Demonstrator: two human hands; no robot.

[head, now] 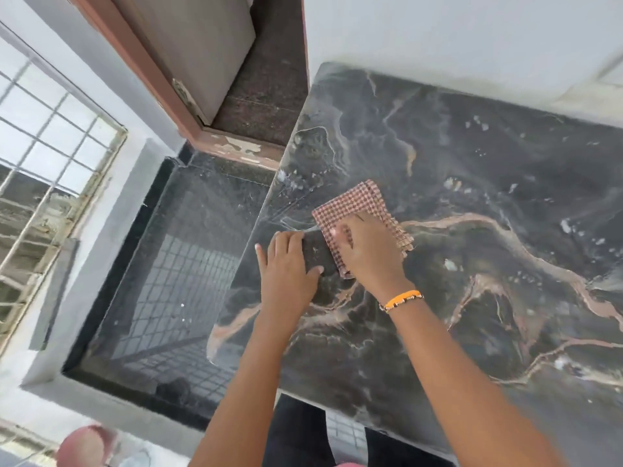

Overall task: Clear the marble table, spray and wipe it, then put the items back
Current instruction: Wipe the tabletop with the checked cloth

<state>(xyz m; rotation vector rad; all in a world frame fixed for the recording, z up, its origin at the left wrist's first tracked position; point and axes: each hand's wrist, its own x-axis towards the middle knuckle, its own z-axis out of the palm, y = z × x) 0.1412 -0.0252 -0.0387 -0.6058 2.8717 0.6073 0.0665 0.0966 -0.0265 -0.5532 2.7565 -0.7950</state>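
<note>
R hand (365, 252) is laid flat, fingers straight, pressed on checked cloth (362, 214) at frame centre. L hand (290, 261) is rested open just beside it w/ fingers at the marble surface (488, 170) left edge. Wet droplets are seen upper right.

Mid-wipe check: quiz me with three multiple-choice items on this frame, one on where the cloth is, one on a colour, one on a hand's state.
1. The checked cloth lies:
A. near the table's left edge
B. on the floor
C. on the window grille

2. The wristband on the right arm is:
A. blue
B. orange
C. green

3. The left hand is:
A. gripping a spray bottle
B. flat on the marble table
C. raised off it

Answers: A, the cloth sits by the left edge under the right hand; B, the band is orange; B, its fingers lie straight on the stone.
</note>
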